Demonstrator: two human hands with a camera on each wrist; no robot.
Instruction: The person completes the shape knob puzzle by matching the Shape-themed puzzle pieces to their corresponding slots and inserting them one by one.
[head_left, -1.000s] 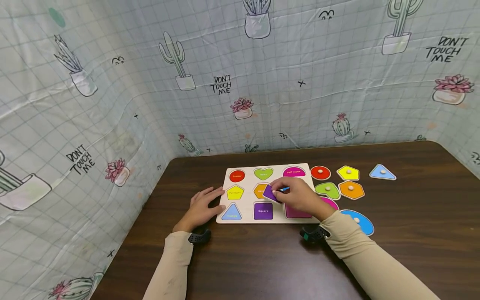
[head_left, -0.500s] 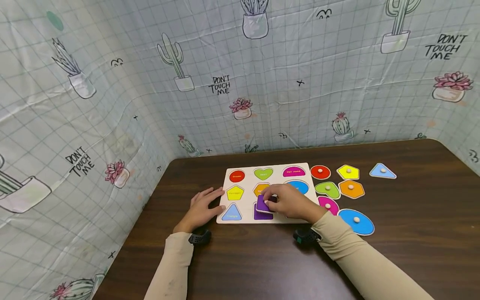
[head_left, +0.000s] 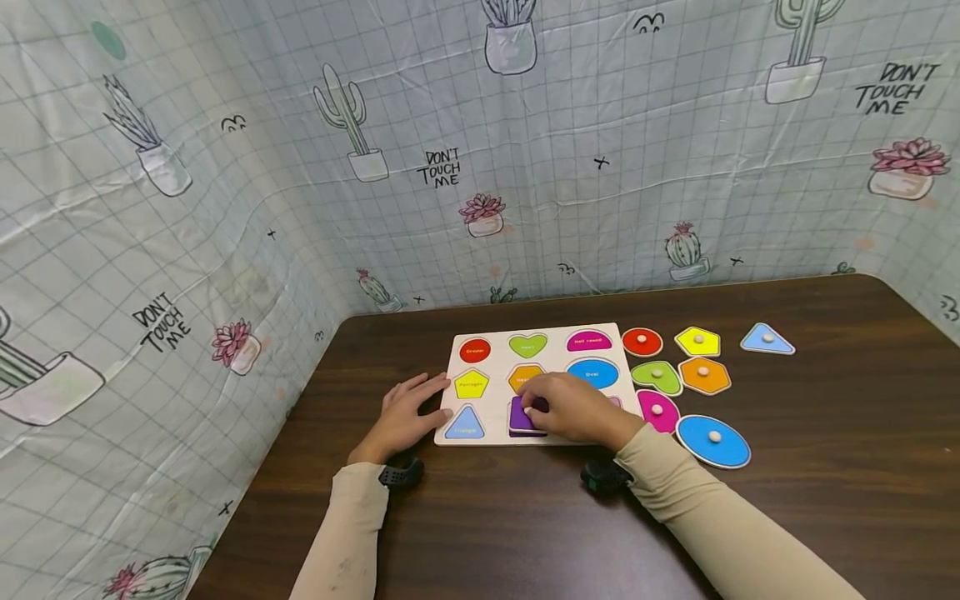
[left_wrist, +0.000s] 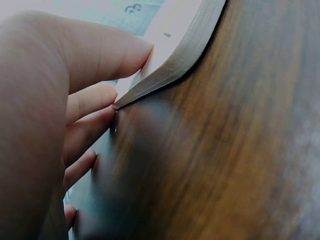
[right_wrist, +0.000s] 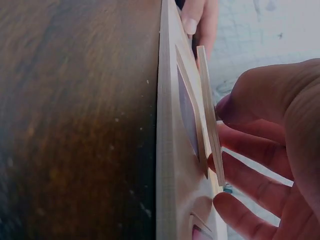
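A purple square puzzle piece is pinched between the thumb and fingers of my right hand; the grip covers its knob. Seen edge-on in the right wrist view, the piece hangs slightly tilted, close over the purple square recess of the white shape board. My left hand lies at the board's left edge with fingers spread. Its thumb rests on the board's top near the corner, other fingertips along the side.
Several knobbed pieces lie right of the board: a red circle, yellow pentagon, blue triangle, green heart, orange hexagon, magenta half round and blue oval. A patterned cloth hangs behind the table.
My right hand has carried the purple square left and toward me, from beside the hexagon recess to over the square one, and lowered it. The left hand has stayed in place.
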